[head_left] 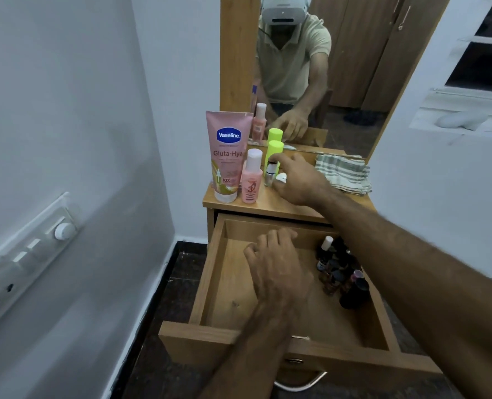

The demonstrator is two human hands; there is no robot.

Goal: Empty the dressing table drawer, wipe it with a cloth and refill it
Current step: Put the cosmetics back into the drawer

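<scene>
Up top, right hand pinches small vial; drawer open.

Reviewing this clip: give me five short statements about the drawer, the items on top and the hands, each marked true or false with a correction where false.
1. The drawer is pulled open. True.
2. The drawer is fully emptied. False: small dark bottles remain at its right side.
3. The Vaseline tube stands on the tabletop. True.
4. The striped cloth lies inside the drawer. False: it lies on the tabletop, right of the right hand.
5. The left hand grips the pink bottle. False: it is over the drawer; the pink bottle stands on top.
</scene>
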